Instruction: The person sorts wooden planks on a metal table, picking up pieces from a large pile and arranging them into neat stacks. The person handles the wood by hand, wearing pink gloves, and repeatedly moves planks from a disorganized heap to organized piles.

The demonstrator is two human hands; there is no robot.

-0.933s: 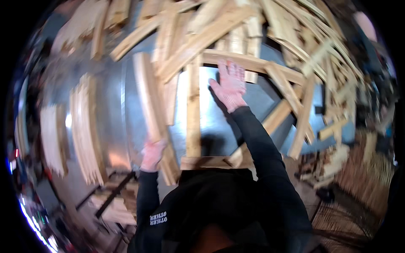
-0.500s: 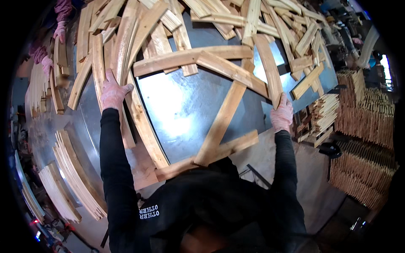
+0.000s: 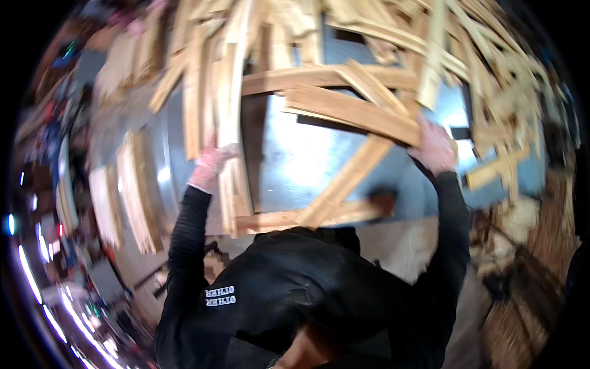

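Across the metal bench (image 3: 295, 166) a rough frame of wooden slats is lying, and the person is working on it with both hands at once. Their left hand (image 3: 209, 167), in a pale glove, is closing around the left upright slat (image 3: 228, 123) about midway along it, fingers wrapped over its edge. Their right hand (image 3: 435, 147) is pressing down on the right end of the slanted slat (image 3: 350, 111), where that piece is meeting the frame's far-right corner; the picture is too blurred to tell whether the fingers are curled round the wood or lying flat on it.

Judging from how the pieces are lying, the frame is well along: a far rail (image 3: 307, 77), a near rail (image 3: 289, 218), the left upright and a diagonal brace (image 3: 344, 184) running from the near rail up to the right corner are all sitting in roughly their places, touching or overlapping at the ends. What is looking unfinished is the right side, where no clear upright is showing, and the slanted slat, which is lying loose across the far part rather than square to anything. No fasteners or tools are visible, so I cannot tell whether any joint is fixed.

Loose slats (image 3: 491, 80) are heaped along the far edge and far right, and more stacks (image 3: 132, 190) are standing at the left, so plenty of stock is remaining.
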